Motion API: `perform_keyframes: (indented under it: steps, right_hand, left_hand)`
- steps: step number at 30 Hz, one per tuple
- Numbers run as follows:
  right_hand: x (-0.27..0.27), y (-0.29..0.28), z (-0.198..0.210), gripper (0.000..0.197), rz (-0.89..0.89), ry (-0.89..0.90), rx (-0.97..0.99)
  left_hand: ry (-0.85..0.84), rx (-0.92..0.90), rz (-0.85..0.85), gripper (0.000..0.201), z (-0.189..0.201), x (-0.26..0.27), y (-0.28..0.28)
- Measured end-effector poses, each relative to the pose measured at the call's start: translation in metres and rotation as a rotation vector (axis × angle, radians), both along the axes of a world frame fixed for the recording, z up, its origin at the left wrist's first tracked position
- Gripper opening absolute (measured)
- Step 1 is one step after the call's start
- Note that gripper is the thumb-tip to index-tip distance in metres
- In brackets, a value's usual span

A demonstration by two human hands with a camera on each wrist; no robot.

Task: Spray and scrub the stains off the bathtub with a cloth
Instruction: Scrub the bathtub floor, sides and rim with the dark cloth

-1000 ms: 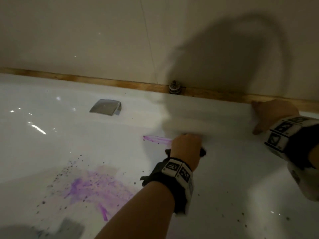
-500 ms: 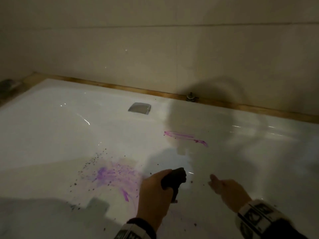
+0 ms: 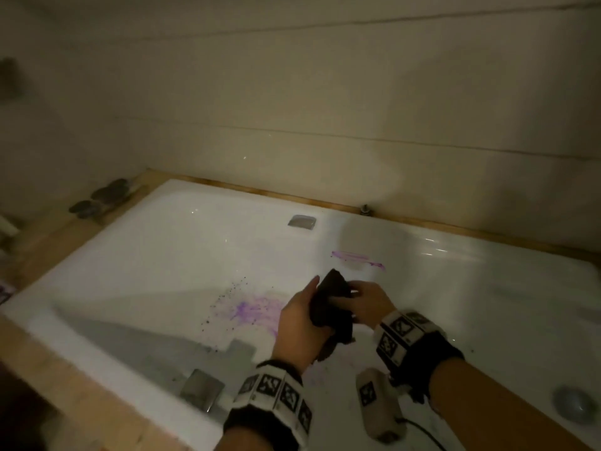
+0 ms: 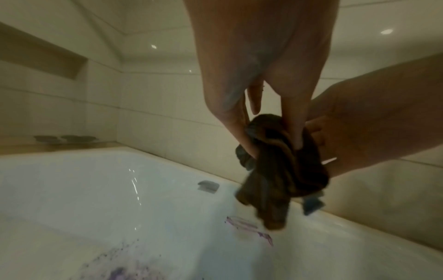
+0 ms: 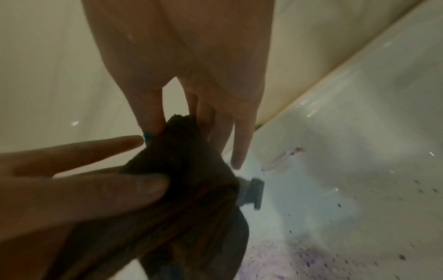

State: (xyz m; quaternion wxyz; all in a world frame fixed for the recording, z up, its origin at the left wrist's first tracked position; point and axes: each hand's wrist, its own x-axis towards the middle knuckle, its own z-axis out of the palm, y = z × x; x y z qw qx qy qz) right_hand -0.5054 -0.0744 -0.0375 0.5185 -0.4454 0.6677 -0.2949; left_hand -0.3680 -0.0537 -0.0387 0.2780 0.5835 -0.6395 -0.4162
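Observation:
Both hands hold a dark brown cloth in the air over the white bathtub. My left hand grips its left side, thumb and fingers pinching the bunched fabric. From the right, my right hand pinches the cloth's top corner. Beyond the hands, a purple streak marks the far tub wall. A purple splatter with dark specks lies on the tub floor just left of my left hand.
A metal overflow plate sits on the far wall and a metal fitting on the near wall. The drain is at the lower right. Dark round dishes stand on the wooden ledge at the left. Tiled walls rise behind.
My left hand drew the cloth back from the purple streak on the far wall. My right hand left the tub rim and took hold of the cloth too. The head view pulled back.

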Motion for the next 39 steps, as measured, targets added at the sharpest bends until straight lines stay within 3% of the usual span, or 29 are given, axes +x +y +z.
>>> perform_keyframes:
  steps: [3, 8, 11, 14, 18, 24, 29, 31, 34, 36, 39]
  right_hand:
    - [0.018, 0.019, 0.038, 0.045, 0.046, 0.164, -0.155]
    - [0.060, 0.034, 0.084, 0.046, 0.261, 0.303, -0.268]
    - [0.099, 0.030, 0.097, 0.045, 0.303, 0.334, -0.233]
    - [0.153, 0.015, 0.099, 0.044, 0.335, 0.382, -0.237]
    - [0.229, -0.005, 0.087, 0.040, 0.340, 0.440, -0.250]
    - [0.302, -0.012, 0.046, 0.032, 0.194, 0.413, -0.226]
    - [0.328, -0.019, 0.023, 0.080, 0.180, 0.324, -0.285]
    - [0.338, -0.021, 0.014, 0.096, 0.190, 0.272, -0.321]
    - [0.349, -0.032, -0.009, 0.119, 0.215, 0.358, -0.349]
    - [0.351, -0.045, -0.024, 0.121, 0.172, 0.385, -0.371]
    - [0.348, -0.066, -0.036, 0.107, 0.088, 0.330, -0.406]
  left_hand:
    - [0.000, -0.001, 0.001, 0.087, 0.031, 0.028, 0.011]
    - [0.167, 0.151, -0.007, 0.086, 0.056, 0.092, 0.007]
    - [0.158, 0.108, -0.132, 0.077, 0.069, 0.140, -0.006]
    - [0.001, -0.004, -0.265, 0.049, 0.083, 0.192, -0.028]
    - [-0.110, -0.045, -0.209, 0.023, 0.087, 0.267, -0.051]
    - [-0.173, -0.022, -0.166, 0.020, 0.071, 0.327, -0.071]
    - [-0.088, 0.087, -0.059, 0.008, 0.062, 0.342, -0.094]
    - [-0.054, 0.151, -0.016, 0.014, 0.059, 0.341, -0.108]
    - [0.024, 0.266, 0.027, 0.024, 0.053, 0.333, -0.127]
    - [0.073, 0.358, 0.060, 0.028, 0.047, 0.327, -0.140]
    - [0.169, 0.478, 0.128, 0.030, 0.036, 0.321, -0.163]
